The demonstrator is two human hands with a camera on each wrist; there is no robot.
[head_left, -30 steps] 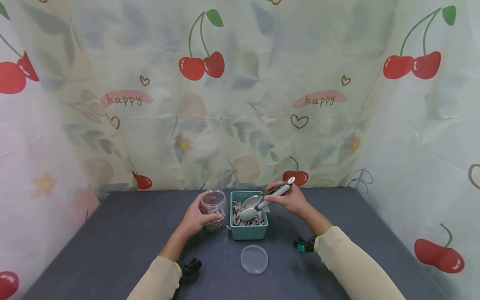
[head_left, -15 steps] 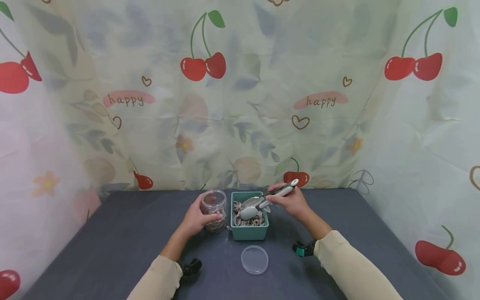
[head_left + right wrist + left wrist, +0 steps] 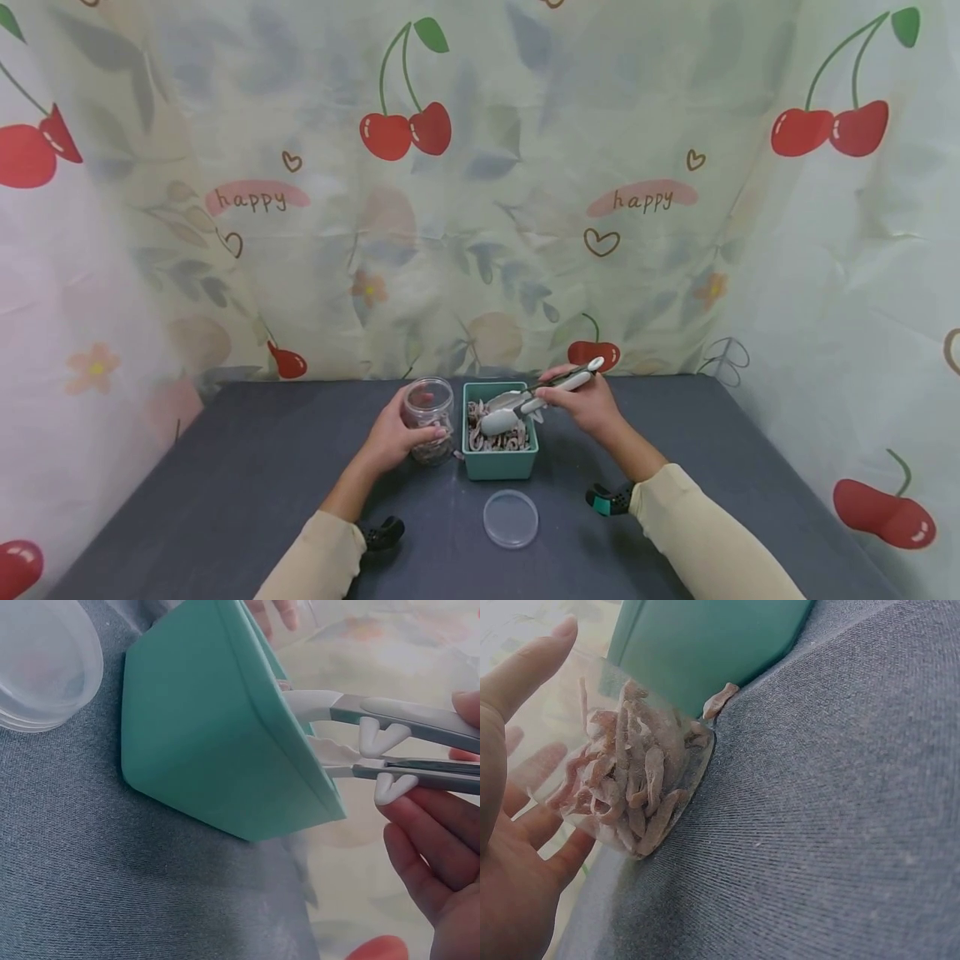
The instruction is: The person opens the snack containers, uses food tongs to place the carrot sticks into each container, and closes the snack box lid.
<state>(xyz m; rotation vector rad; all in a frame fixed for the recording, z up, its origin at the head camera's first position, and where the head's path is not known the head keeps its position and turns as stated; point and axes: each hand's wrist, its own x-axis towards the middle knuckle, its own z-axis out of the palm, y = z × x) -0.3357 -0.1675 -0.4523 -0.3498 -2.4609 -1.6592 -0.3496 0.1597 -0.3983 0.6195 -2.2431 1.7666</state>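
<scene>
My left hand (image 3: 386, 435) grips a clear jar (image 3: 432, 453) around its side. Inside the jar lie pinkish-grey strips (image 3: 641, 769), heaped toward its base; its top has no lid on. Just right of it stands a teal bin (image 3: 499, 468) full of similar strips (image 3: 504, 442). With my right hand (image 3: 592, 410) I hold white-and-grey tongs (image 3: 536, 405) by their handles. Their two broad heads reach down into the bin and stand apart, over the strips. The right wrist view shows the tongs crossing the bin's rim, with the tips hidden behind its wall.
A round clear lid (image 3: 511, 519) lies on the dark grey cloth in front of the bin. One loose strip (image 3: 720, 700) rests on the cloth between jar and bin. A printed curtain (image 3: 480, 250) hangs behind the table (image 3: 285, 467).
The tongs and my right hand have shifted slightly to the right, the heads staying in the bin. My left hand and the jar keep their place.
</scene>
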